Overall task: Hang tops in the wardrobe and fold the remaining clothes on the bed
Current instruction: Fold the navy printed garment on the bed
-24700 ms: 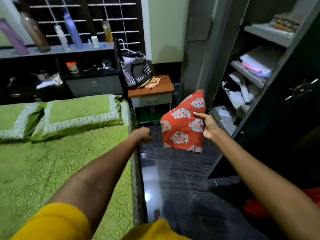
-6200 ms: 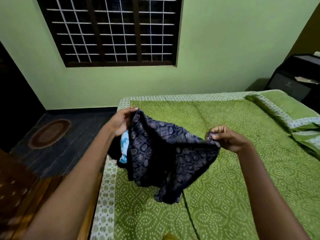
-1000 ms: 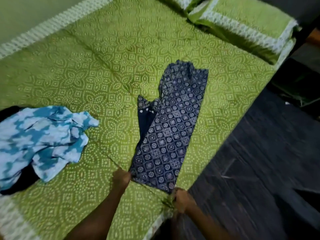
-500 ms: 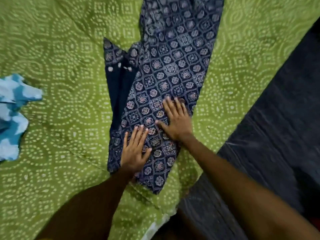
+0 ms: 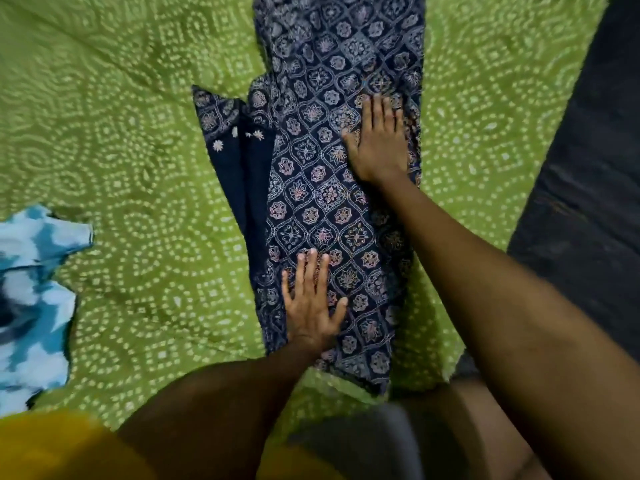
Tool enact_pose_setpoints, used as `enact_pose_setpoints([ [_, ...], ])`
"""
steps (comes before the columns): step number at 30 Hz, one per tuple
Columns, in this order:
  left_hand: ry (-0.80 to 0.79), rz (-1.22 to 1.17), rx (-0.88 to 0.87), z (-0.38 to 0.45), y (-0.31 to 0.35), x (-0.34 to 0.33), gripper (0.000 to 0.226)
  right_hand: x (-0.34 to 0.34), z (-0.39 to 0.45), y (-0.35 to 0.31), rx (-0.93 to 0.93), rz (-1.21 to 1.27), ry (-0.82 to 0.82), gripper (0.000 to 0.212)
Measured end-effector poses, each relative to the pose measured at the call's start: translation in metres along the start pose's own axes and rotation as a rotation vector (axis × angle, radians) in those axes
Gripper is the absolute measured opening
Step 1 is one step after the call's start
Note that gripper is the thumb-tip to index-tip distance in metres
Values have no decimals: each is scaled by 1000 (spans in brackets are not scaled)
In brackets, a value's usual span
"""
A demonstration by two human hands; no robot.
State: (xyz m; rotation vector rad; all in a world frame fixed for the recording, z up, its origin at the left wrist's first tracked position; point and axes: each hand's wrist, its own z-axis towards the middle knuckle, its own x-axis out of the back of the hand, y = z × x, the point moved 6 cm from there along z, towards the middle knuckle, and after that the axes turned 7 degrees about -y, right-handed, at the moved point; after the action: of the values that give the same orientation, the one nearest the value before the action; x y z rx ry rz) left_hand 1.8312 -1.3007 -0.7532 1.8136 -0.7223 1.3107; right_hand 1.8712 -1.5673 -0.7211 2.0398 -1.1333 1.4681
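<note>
Green quilted bedspread with a pale dotted pattern (image 5: 145,161) fills most of the view, with dark floor (image 5: 588,168) along the right edge; on it, running from near to far, lies the long navy-blue printed cotton garment (image 5: 325,209), folded lengthwise into a narrow strip, a plain dark inner panel showing along its left side; a crumpled blue-and-white tie-dye garment (image 5: 31,299) sits well apart at the left edge. Both hands lie flat on the navy cloth, fingers straight and together, gripping nothing: the left hand (image 5: 311,306) presses near the close end; the right hand (image 5: 379,143) presses farther up, near the right edge. Half a second ago the two palms were side by side near the bottom; since then the right has slid away up the strip while the left has stayed low, and a second ago both were pinching the hem corners; so the laying-out looks finished and the smoothing is under way. That probably leaves the crosswise folds on this piece, then the tie-dye one waiting at the left.
</note>
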Motion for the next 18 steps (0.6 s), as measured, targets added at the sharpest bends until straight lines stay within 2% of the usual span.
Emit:
enact_pose_setpoints([
  [7,-71,-122,-28,-1,9,14,70,-42,-101,-18,-39,106,96,64],
  [10,-35,-156,-113,-10,10,29,70,-61,-160,-29,-38,132,148,62],
  [13,-40,-416,-246,-26,-5,48,59,-75,-199,-31,-41,152,174,60],
  [14,-7,-512,-232,-35,-18,57,54,-80,-208,-31,-44,159,171,60],
  [16,114,-550,-110,-55,-53,71,49,-83,-225,-33,-92,213,182,60],
  [18,171,-624,41,-71,-85,79,43,-78,-239,-39,-228,348,216,59],
])
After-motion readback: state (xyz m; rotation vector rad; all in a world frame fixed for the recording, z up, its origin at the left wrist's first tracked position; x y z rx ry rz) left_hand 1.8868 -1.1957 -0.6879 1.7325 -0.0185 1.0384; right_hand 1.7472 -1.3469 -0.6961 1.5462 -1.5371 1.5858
